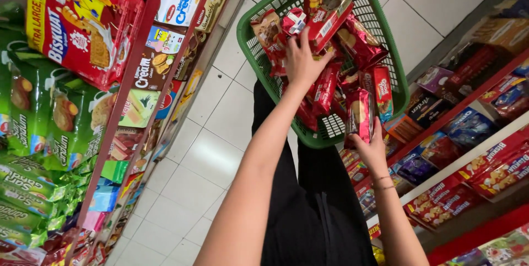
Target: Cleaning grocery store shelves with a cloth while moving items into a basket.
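Head view looked down an aisle at a green plastic basket [252,51] sitting on the white tiled floor [215,156], heaped with red biscuit packets. The left hand [302,59] reached into the heap, fingers spread and curled around a long red packet [328,19] that lay tilted near the top of the pile, its end pointing toward the basket's far rim. The thumb and fingers pressed on the packet's lower end, so the hand held it rather than merely touched it. The right hand [370,150] was at the basket's near right edge, closed around the bottom of 1 upright dark-red biscuit packet [359,114], which stood just inside the rim and leaned against the other packets. A thin bracelet [382,182] circled that wrist. Both bare forearms stretched out over the person's black clothing [308,211].

On the left, shelves [129,87] carried large red and green biscuit bags, with smaller boxes in brown, yellow and blue further down the row. On the right, another shelf unit [468,150] held red packets in rows, along with purple and blue wrapped packs just beside the basket's rim.
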